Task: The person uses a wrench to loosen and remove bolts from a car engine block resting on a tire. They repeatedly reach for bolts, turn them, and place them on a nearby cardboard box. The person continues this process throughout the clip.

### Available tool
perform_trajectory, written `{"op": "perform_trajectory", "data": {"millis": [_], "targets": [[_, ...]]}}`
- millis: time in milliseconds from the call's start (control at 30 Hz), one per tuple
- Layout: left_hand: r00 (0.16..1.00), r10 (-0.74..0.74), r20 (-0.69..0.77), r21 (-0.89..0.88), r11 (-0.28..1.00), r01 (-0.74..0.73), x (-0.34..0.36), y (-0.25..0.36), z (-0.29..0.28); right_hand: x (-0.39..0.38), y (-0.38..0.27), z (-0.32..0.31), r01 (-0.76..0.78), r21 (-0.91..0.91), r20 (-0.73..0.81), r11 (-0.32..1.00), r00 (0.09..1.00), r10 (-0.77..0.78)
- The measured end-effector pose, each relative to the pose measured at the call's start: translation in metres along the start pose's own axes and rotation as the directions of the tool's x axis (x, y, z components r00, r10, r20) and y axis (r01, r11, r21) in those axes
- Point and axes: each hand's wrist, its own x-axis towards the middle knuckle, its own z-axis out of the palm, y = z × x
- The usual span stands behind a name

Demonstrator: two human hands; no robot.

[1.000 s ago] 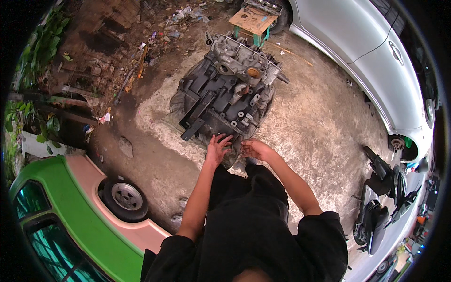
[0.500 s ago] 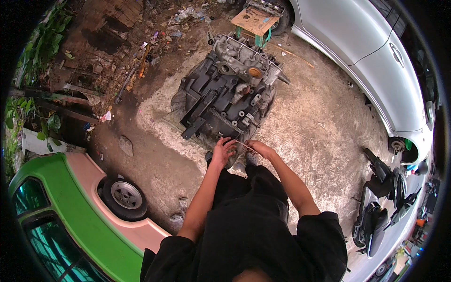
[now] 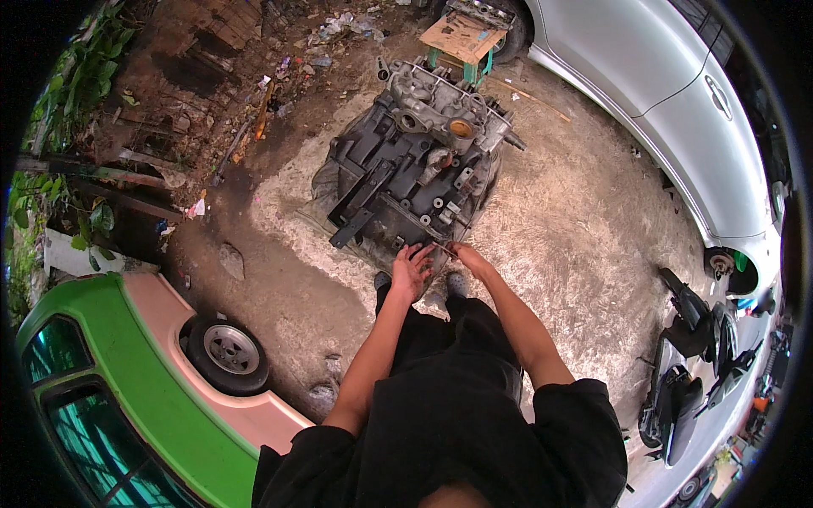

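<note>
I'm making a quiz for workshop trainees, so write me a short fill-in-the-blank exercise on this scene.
1. The left hand is farther from the silver car than the ____ hand.
2. The small table beyond the engine has ____ legs.
3. The person's shirt is ____.

Missing words: right; green; black.

I'm counting live from my end: two bare hands, the left hand (image 3: 411, 271) and the right hand (image 3: 470, 259), and one slim, straight rod (image 3: 444, 248). I make it one bulky engine of grey metal and black casing (image 3: 408, 161). Two cars on my feed: one green-and-pink car (image 3: 110, 326), one glossy silver car (image 3: 644, 76). I've one low table with a tan wooden top and green legs (image 3: 461, 38), one rough grey stone (image 3: 231, 261). Black two-wheelers (image 3: 688, 317)? One or two, I can't tell.
</note>
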Motion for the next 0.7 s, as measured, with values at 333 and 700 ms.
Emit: {"op": "perform_trajectory", "data": {"millis": [333, 700], "targets": [[0.999, -0.026, 0.044, -0.054, 0.998, 0.028, 0.004, -0.004, 0.004, 0.008, 0.003, -0.009, 0.031, -0.016, 0.031, 0.999, 0.999, -0.030], [0.997, -0.033, 0.075, -0.163, 0.986, 0.044, 0.002, -0.006, 0.007, 0.022, 0.000, -0.013, 0.096, -0.272, 0.016, 0.957, 0.995, -0.096]]}}
